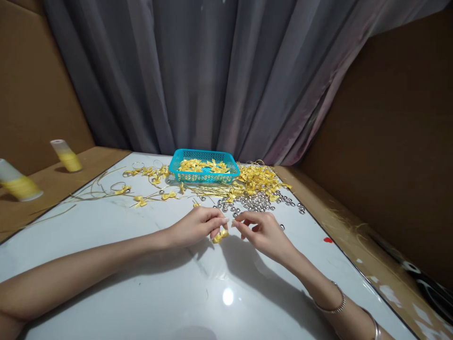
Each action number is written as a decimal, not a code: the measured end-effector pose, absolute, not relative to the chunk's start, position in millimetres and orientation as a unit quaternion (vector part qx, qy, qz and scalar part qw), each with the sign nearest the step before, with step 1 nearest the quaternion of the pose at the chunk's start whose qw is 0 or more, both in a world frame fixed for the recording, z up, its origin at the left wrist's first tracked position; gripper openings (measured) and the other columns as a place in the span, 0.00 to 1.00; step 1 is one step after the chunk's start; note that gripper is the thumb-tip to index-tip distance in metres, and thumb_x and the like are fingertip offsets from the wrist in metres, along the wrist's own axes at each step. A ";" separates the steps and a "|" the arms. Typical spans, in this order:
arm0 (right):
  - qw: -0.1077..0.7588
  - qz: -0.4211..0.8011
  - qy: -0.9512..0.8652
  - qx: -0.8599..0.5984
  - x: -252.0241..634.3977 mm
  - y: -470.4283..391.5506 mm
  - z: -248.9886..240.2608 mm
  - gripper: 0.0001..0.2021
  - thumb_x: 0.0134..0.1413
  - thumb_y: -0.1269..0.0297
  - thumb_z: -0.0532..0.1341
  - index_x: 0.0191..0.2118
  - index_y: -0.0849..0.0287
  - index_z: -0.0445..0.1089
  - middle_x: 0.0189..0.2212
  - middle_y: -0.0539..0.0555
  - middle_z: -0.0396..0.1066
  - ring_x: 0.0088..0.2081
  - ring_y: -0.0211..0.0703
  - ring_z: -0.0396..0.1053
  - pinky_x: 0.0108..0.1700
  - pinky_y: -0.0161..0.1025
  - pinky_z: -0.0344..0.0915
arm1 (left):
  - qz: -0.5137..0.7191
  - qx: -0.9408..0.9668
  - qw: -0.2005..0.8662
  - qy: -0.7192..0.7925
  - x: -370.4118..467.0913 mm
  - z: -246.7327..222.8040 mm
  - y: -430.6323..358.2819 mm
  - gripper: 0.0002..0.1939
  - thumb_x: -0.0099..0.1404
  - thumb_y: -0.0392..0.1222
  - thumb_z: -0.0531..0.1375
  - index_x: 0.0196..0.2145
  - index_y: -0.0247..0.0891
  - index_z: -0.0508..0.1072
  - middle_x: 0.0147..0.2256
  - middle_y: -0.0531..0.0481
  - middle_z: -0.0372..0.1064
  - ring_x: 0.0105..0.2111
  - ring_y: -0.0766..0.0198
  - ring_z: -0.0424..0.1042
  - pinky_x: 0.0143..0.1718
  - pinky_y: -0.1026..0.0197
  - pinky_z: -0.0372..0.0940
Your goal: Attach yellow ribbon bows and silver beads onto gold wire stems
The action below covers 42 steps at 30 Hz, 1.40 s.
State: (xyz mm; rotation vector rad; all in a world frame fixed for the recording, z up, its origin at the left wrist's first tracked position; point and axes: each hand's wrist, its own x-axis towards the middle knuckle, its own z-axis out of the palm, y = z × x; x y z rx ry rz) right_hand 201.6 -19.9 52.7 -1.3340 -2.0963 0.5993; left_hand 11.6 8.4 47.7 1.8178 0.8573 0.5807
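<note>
I have a yellow ribbon bow held in the closed fingers of my left hand, over the white surface. My right hand bends its fingers beside it; I can't tell what they hold

A grey curtain hangs between 2 brown panels behind a glossy white table.

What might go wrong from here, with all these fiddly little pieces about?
Perhaps these:
1. The small yellow bow is held only at the fingertips of the left hand, so it might slip.
2. The loose silver pieces lie just beyond the right hand; a nudge might scatter them.
3. The thin gold strands lie close together before the blue basket and might tangle.
</note>
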 end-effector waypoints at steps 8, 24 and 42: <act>0.248 0.176 -0.823 -0.480 196.1 -22.7 46.2 0.14 0.55 0.70 0.53 0.20 0.61 0.67 0.17 0.49 0.65 0.20 0.34 0.58 0.24 0.32 0.52 | 0.264 0.605 0.667 0.346 13.8 47.3 7.7 0.16 0.64 0.45 0.55 0.43 0.33 0.73 0.17 0.59 0.52 0.15 0.74 0.44 0.17 0.66 0.41; 0.241 0.341 -0.784 -0.460 200.6 -21.8 54.4 0.17 0.63 0.60 0.48 0.27 0.61 0.64 0.18 0.47 0.60 0.20 0.33 0.59 0.23 0.30 0.56 | 0.241 0.750 0.516 0.337 14.5 43.3 -0.9 0.13 0.64 0.43 0.54 0.26 0.34 0.70 0.17 0.57 0.57 0.18 0.71 0.55 0.22 0.66 0.50; 0.305 0.320 -0.753 -0.488 195.1 -24.1 51.0 0.14 0.54 0.64 0.58 0.20 0.63 0.70 0.11 0.46 0.60 0.15 0.31 0.57 0.20 0.30 0.53 | 0.308 0.742 0.478 0.354 15.4 41.9 -0.5 0.11 0.65 0.41 0.54 0.28 0.33 0.71 0.20 0.55 0.60 0.21 0.71 0.57 0.23 0.66 0.52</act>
